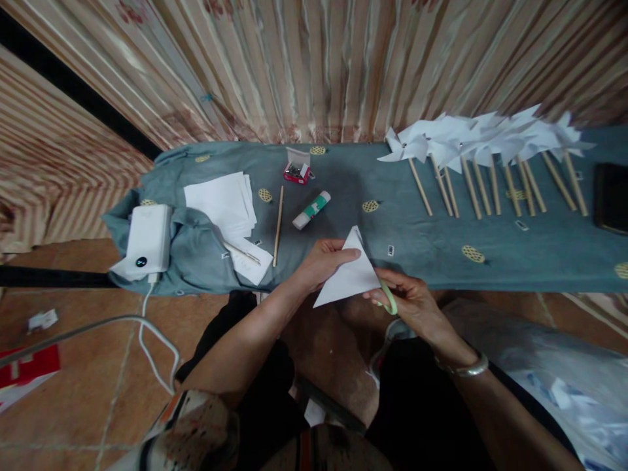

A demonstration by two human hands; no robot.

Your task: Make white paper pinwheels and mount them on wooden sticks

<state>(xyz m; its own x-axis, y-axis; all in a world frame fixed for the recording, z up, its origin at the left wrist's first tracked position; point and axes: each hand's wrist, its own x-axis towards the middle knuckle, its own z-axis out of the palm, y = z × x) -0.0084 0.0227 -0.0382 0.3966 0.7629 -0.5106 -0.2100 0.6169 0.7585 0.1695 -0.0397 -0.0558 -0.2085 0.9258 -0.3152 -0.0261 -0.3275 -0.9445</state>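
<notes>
Head view: the left hand (pixel 330 261) pinches a folded white paper (pixel 350 278), with the thumb pressed flat on top. It has a pointy triangle shape and is held up by the near edge of the table. The right hand (pixel 407 297) is closed around a green handle (pixel 391 301), like one on scissors, right at the paper's edge — the blades can't be seen, so I can't tell if they are cutting. The two hands are close but not touching each other

Past the hands, a glue stick (pixel 312 210) lies on the blue-green cloth (pixel 417 255). Behind it sits a little red box (pixel 293 178) with its lid up, and small shiny bits (pixel 296 168) fill it. One bare stick (pixel 279 226) lies to the left, then a pile of white sheets (pixel 216 203) and a pen (pixel 241 252) on a small paper (pixel 252 267). Far right, white pinwheels (pixel 471 144) on sticks lie in a row. On the floor at the right is a see-through bag (pixel 490 320) — white and bluish pieces (pixel 574 405) show inside, too blurry to name
</notes>
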